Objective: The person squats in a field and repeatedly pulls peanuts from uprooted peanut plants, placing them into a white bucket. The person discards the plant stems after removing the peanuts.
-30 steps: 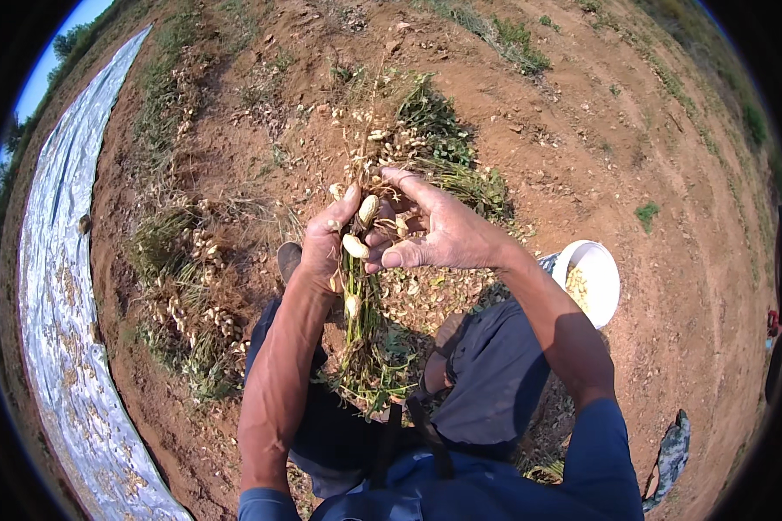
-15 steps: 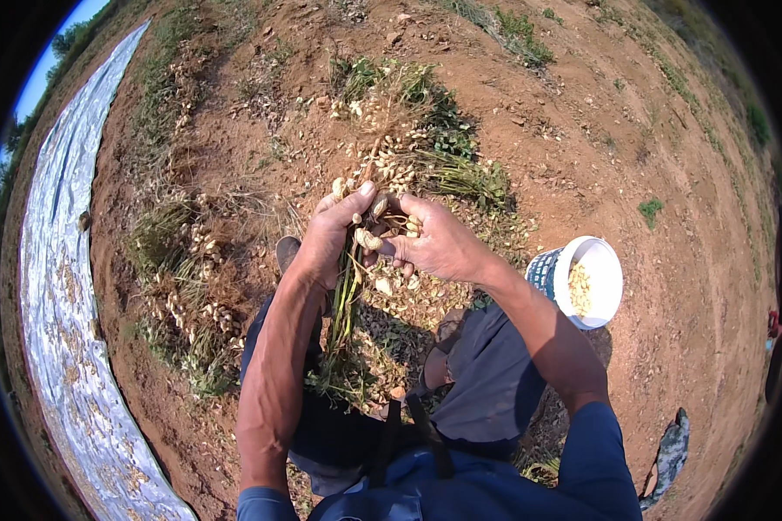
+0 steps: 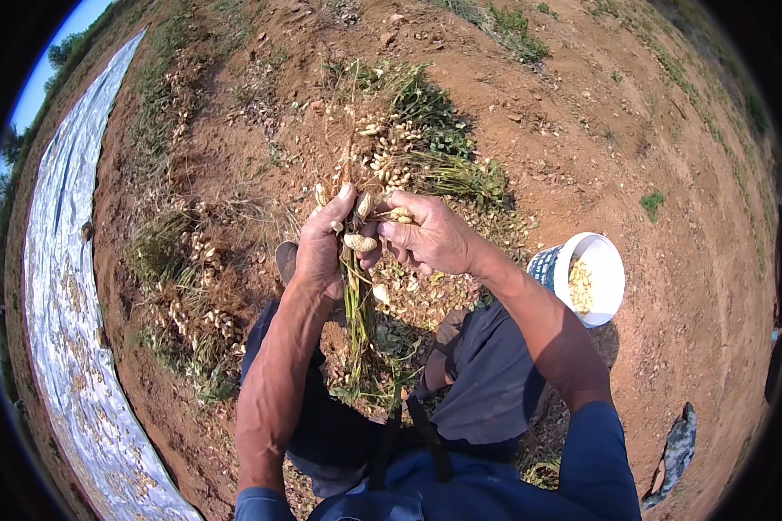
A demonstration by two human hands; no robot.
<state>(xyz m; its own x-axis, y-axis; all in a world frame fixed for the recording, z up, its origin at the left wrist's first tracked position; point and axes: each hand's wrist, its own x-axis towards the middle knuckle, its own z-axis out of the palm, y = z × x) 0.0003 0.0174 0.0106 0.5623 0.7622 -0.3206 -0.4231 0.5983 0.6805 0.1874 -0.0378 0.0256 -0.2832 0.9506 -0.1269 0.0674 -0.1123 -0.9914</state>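
Note:
My left hand is closed round the stems of a peanut plant, whose roots point up and away from me and whose green stalks hang down between my legs. Several pale pods cluster at its crown, one large peanut lying just below my left thumb. My right hand pinches peanuts at the right of the crown, close beside the left hand. Beyond both hands, more peanut plants lie on the soil with their pods showing.
A white bucket with peanuts inside lies tipped toward me at the right. Pulled peanut plants lie on the left. Farther left stretches a long silvery sheet strewn with pods. A camouflage-patterned cloth rests at lower right.
My right hand has closed over peanuts at the crown and its fingers have curled in more. The plant has turned slightly in my left hand, its stalks now hanging straighter.

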